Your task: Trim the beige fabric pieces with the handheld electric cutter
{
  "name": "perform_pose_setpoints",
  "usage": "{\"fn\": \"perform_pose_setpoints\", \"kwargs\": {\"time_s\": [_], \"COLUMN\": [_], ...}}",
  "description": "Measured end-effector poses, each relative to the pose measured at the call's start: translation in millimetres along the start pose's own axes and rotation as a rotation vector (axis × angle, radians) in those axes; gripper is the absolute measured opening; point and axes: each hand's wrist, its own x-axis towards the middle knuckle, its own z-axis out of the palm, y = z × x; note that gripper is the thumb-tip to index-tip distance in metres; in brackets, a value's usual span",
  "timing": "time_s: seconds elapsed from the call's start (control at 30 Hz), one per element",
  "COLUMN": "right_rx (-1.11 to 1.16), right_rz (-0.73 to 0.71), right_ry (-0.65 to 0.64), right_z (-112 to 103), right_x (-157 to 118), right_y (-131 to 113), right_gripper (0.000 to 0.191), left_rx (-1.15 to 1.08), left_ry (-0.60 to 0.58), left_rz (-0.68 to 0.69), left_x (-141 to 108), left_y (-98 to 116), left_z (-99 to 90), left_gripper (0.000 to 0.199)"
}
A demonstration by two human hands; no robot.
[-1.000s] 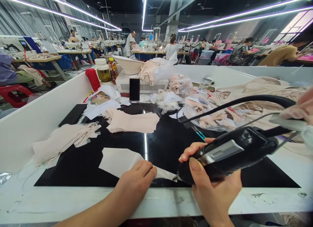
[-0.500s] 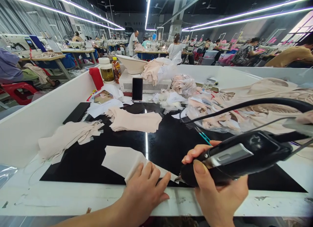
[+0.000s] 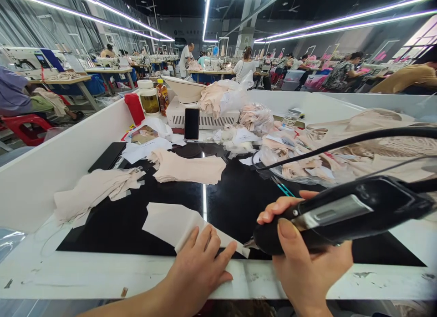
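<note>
My left hand (image 3: 204, 258) lies with spread fingers on a folded pale fabric piece (image 3: 167, 223), pressing it against a black mat (image 3: 112, 233). The piece narrows to a strip that ends near the mat's front edge. In my right hand (image 3: 307, 258) is a black corded handheld tool (image 3: 348, 212) with a silver slider and a pointed metal tip. Its tip is at the strip's right end; whether it touches cannot be made out. Beyond my hands lie a stack of pale pink fabric pieces (image 3: 189, 168) and, at the left, another fabric bundle (image 3: 97, 192).
Teal-handled tweezers (image 3: 282, 186) lie behind the tool. A phone (image 3: 191, 123) leans on a white vented box (image 3: 175, 113). Bagged fabric pieces (image 3: 290, 153) pile up at the right under the tool's cable (image 3: 327, 146). White side walls (image 3: 41, 180) bound the table. People work at sewing machines beyond.
My right hand and the tool have shifted slightly right, and the tool's tip has drawn up and back from the strip's lower edge to its end. My left hand stays almost in place.
</note>
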Motion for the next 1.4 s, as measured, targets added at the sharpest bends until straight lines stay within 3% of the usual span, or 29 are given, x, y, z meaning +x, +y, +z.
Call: {"fn": "perform_pose_setpoints", "kwargs": {"time_s": [0.3,0.53,0.97,1.17,1.4], "right_rx": [0.012,0.013,0.007,-0.011,-0.035], "right_rz": [0.000,-0.010,-0.014,-0.013,-0.003], "right_ry": [-0.043,-0.031,0.001,0.016,0.000], "right_z": [1,1,5,4,2], "right_x": [-5,-6,-6,-7,-7], "right_y": [7,5,3,4,2], "right_gripper": [0.041,0.041,0.042,0.043,0.042], "left_rx": [-0.073,-0.154,-0.185,-0.166,-0.098], "left_ry": [-0.047,-0.131,-0.184,-0.200,-0.155], "left_rz": [0.034,0.022,0.019,-0.002,-0.014], "left_x": [-7,-5,-7,-1,-1], "left_y": [-10,-18,-21,-16,-7], "left_z": [-0.9,-9.4,-12.0,-17.0,-4.7], "left_gripper": [0.061,0.057,0.046,0.057,0.072]}}
